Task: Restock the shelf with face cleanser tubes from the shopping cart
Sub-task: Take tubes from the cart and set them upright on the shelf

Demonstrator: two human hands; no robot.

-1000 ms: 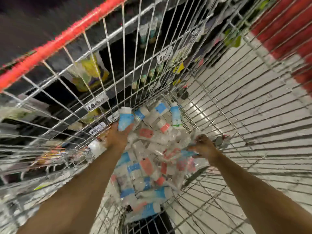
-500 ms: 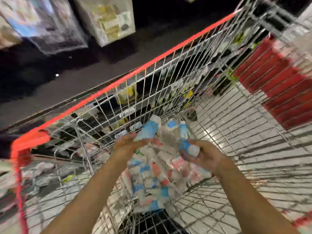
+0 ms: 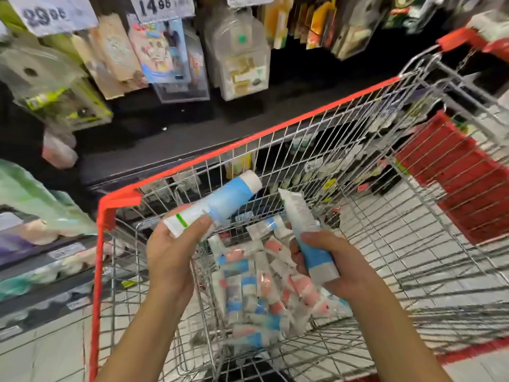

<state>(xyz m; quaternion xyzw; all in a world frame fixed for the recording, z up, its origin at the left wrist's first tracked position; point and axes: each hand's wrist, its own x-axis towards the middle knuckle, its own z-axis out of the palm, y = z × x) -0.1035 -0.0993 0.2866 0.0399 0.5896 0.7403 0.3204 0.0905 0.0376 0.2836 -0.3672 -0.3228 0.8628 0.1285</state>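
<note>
**Colleague:** What are the hands holding?

**Operator:** On my feed I see two face cleanser tubes, one in each hand. The left hand (image 3: 170,252) curls its fingers and thumb round the crimped white end of a blue-and-white tube (image 3: 220,202). That tube lies slanted above the cart, with its white cap pointing up and to the right. The right hand (image 3: 338,260) grips a second tube (image 3: 308,232) low down near its pale cap. The cap end is toward me and the flat crimped end points up and away. The two tubes are near each other but do not touch.

**Colleague:** And where is the rest of the stock?

**Operator:** Directly below the hands, a heap of tubes (image 3: 256,288) lies in the bottom of the shopping cart (image 3: 248,140). Blue-banded and pink-banded ones are mixed and lie in every direction. The cart is silver wire with a red rim.

**Colleague:** What is around the cart?

**Operator:** Beyond the far rim I see a dark shelf (image 3: 154,150). Above it are hanging packets (image 3: 162,51) and a paper price tag (image 3: 162,5) reading 14.95. At the left are lower shelves of soft packs, too blurred for me to identify. Pale floor tiles (image 3: 35,351) lie underneath. At the right, a red slatted panel (image 3: 473,194) shows through the wire.
</note>
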